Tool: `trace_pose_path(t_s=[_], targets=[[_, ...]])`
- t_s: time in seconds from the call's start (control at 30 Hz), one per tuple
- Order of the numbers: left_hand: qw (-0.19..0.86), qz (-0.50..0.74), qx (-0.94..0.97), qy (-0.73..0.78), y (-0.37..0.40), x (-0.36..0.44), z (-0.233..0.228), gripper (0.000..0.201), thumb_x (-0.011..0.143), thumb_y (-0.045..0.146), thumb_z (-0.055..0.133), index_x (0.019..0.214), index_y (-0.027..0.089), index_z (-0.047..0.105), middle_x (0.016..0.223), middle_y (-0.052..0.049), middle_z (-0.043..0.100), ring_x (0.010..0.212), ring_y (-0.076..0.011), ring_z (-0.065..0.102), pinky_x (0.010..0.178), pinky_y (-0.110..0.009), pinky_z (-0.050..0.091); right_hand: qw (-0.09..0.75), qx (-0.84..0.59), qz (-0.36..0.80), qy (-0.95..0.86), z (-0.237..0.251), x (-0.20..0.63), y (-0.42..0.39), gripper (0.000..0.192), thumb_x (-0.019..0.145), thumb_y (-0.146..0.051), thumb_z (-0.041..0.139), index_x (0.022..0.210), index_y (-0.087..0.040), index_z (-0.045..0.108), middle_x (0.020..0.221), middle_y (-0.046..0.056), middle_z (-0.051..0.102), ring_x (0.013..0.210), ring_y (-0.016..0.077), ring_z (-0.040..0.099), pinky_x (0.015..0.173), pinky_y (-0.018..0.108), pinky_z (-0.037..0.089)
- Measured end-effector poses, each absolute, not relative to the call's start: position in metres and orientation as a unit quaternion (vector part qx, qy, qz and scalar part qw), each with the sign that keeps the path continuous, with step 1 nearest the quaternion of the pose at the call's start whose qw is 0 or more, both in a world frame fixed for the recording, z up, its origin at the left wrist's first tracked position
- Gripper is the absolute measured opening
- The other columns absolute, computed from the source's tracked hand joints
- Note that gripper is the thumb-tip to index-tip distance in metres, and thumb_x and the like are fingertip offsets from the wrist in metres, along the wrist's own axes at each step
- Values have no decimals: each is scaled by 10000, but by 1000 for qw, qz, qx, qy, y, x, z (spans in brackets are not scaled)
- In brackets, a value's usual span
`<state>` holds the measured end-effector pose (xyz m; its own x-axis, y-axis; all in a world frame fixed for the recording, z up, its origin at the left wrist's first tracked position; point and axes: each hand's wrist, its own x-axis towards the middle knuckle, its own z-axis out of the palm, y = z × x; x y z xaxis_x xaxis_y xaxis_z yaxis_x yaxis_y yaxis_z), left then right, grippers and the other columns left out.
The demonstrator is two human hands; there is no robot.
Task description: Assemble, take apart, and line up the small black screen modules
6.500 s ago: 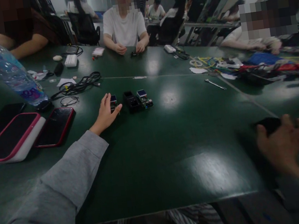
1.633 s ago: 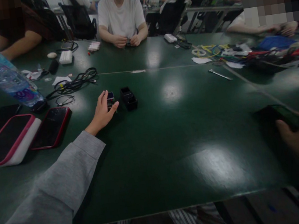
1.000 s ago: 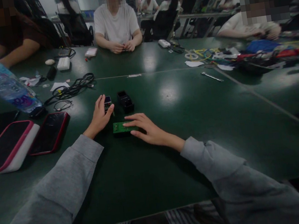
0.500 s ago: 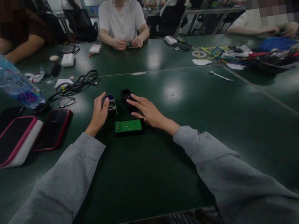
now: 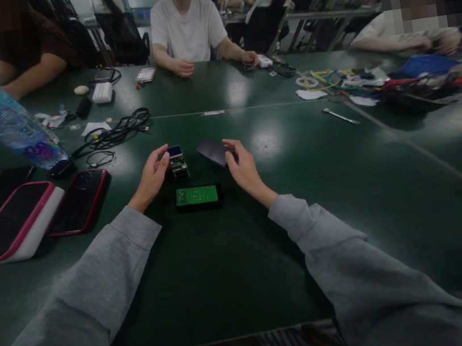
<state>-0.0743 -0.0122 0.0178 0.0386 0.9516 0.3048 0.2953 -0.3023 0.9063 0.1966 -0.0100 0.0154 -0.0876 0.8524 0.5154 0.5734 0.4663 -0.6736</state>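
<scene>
Dark green tabletop (image 5: 245,274), plain dark-grey casing (image 5: 212,151)

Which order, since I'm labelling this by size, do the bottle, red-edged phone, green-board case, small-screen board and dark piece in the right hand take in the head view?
Bottle
Red-edged phone
Green-board case
Smallest, too alike to rank: small-screen board and dark piece in the right hand
</scene>
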Motion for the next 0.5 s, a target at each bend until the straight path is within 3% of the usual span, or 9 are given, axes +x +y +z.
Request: trace_pose_path(t_s=[0.07, 0.2, 0.27, 0.37, 0.5], targets=[[331, 494, 640, 487, -12, -74, 18, 572, 969, 611, 504, 1363, 199, 550, 1199, -120, 688, 970, -218, 685, 898, -406, 569, 461, -513, 150, -708, 13, 199, -7, 386, 1021, -355, 371, 1344, -223, 535, 1286, 115, 630, 1202, 259, 589, 1065, 479, 467], [330, 491, 643, 487, -12, -74, 19, 553, 977, 600, 496, 1345, 193, 559, 1194, -120, 693, 965, -213, 689, 887, -398, 572, 440, -515, 85, -731, 10, 199, -7, 498, 960, -519, 534, 1338, -196, 565, 1285, 145, 603, 1224, 318, 532, 1072, 544, 442], [331, 490, 643, 486, -13, -74, 19, 553, 979, 597, 496, 1346, 188, 559, 1143, -114, 706, 945, -212, 693, 870, -393, 576, 435, -508, 78, -739, 10, 198, -8, 444, 952, -502, 556, 1272, -201, 613, 1236, 142, 610, 1193, 314, 543, 1047, 529, 463], [332, 490, 644, 485, -13, -74, 18, 548, 981, 594, 494, 1344, 188, 560, 1111, -110, 714, 930, -212, 697, 858, -389, 578, 443, -520, 111, -722, 10, 199, -7, 371, 997, -476, 484, 1201, -212, 647, 1162, 131, 643, 1111, 291, 587, 1001, 504, 491], [335, 491, 642, 484, -13, -75, 18, 527, 987, 583, 493, 1335, 194, 564, 1107, -109, 715, 933, -212, 701, 863, -386, 580, 460, -568, 100, -675, 7, 204, -1, 502, 1036, -554, 335, 1183, -182, 639, 1154, 163, 649, 1144, 308, 565, 1037, 544, 453]])
